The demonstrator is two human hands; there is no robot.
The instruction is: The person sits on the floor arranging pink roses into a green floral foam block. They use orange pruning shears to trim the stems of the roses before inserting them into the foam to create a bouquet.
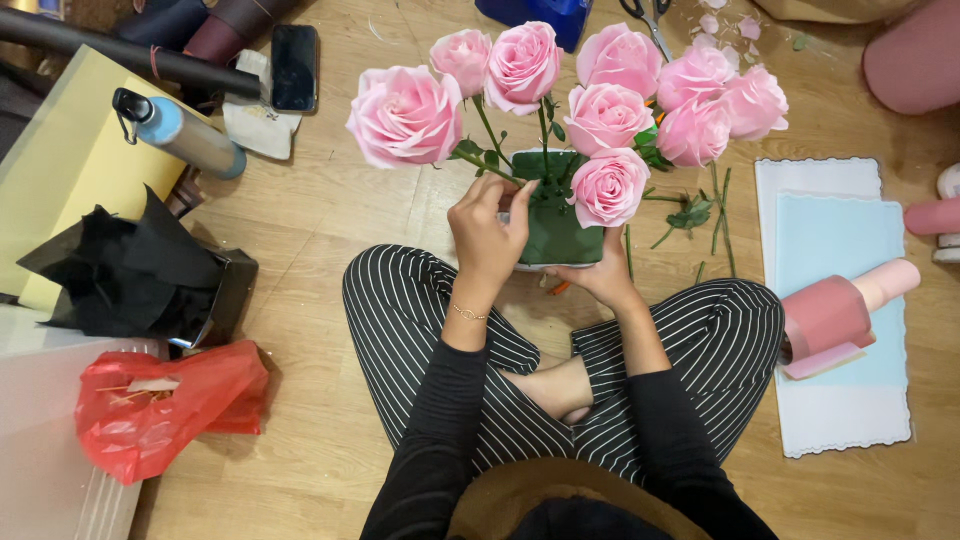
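Note:
Several pink roses [521, 64] stand with their stems pushed into a green foam block [553, 228] held above my crossed legs. My left hand [486, 232] pinches the green stem [484, 164] of the large leftmost rose [404, 113] where it meets the foam. My right hand [598, 274] grips the foam block from below on its right side, mostly hidden behind it. A lower rose [609, 186] covers part of the block's right face.
Pale blue and white paper sheets [838, 238] and a pink ribbon roll [826, 317] lie right. Cut stems [718, 222] and scissors [648, 18] lie behind the roses. A phone [294, 66], a bottle [180, 132], black paper [140, 268] and a red plastic bag [160, 402] lie left.

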